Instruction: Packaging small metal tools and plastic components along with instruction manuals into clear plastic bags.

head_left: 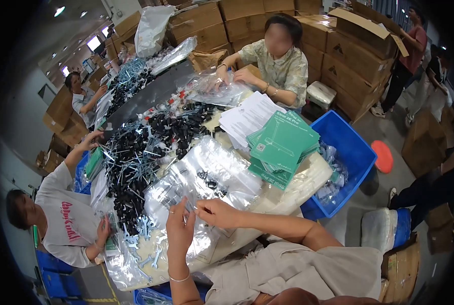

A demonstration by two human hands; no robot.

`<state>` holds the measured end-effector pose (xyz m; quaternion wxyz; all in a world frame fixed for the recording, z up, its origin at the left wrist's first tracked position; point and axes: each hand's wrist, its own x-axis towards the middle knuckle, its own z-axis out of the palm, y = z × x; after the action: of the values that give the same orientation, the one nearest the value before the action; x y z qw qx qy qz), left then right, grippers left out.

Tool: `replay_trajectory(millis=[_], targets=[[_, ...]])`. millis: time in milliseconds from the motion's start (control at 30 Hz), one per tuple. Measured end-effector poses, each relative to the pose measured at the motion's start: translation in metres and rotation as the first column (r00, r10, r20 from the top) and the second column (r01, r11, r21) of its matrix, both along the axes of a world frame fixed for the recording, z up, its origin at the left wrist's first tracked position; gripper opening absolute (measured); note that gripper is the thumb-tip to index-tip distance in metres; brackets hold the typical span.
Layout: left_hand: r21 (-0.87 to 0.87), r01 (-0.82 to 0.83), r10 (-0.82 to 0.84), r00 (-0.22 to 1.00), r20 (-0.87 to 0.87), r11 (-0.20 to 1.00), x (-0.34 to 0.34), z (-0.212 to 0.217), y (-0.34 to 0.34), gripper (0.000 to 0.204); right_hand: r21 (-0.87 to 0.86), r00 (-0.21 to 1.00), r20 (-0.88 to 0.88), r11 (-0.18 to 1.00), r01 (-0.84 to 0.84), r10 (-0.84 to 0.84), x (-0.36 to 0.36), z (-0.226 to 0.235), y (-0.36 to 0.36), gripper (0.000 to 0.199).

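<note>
Beige clothing (293,264) borders the near edge of the table (288,201); inward of it I see the right hand (218,213) pinching, apparently on a clear bag (172,192). The left hand's (180,227) grip I cannot tell. Wrenches (145,227) lie toward the near left corner, presumably for reach.

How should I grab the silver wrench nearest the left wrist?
Probably pinch its slim middle from above, on the near side. The wrench looks flat, with wider ends, and most other wrenches lie farther away or to its left.
</note>
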<state>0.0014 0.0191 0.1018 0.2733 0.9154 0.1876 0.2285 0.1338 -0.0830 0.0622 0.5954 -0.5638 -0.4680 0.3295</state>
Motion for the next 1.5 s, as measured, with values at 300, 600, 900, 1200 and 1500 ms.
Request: replay_trajectory(millis=[300, 600, 900, 1200, 1500], targets=[[0.23, -0.078, 0.099, 0.992, -0.081, 0.97, -0.029, 0.034, 0.043, 0.062, -0.083, 0.959, 0.282, 0.996, 0.02, 0.005, 0.026, 0.002, -0.069, 0.018], [-0.114, 0.025, -0.021, 0.999, 0.037, 0.993, -0.007, 0.002, 0.031, 0.054, -0.005, 0.387, 0.913, 0.944, 0.328, -0.13, 0.159, 0.075, -0.173, 0.029], [-0.19, 0.057, -0.053, 0.998, 0.022, 0.98, 0.003, -0.02, 0.021, 0.055, -0.216, 0.374, 0.922, 0.938, 0.271, 0.104, 0.172, 0.071, -0.174, 0.042], [-0.222, 0.131, -0.101, 0.985, 0.14, 0.966, 0.002, -0.039, 0.022, 0.054, -0.203, 0.566, 0.824, 0.939, 0.279, 0.01, 0.187, 0.065, -0.174, 0.024], [-0.802, 0.145, -0.165, 0.985, 0.059, 0.579, 0.016, -0.037, 0.024, 0.031, 0.385, 0.701, 0.496, 0.853, 0.352, -0.513, 0.128, 0.075, -0.119, 0.017]])
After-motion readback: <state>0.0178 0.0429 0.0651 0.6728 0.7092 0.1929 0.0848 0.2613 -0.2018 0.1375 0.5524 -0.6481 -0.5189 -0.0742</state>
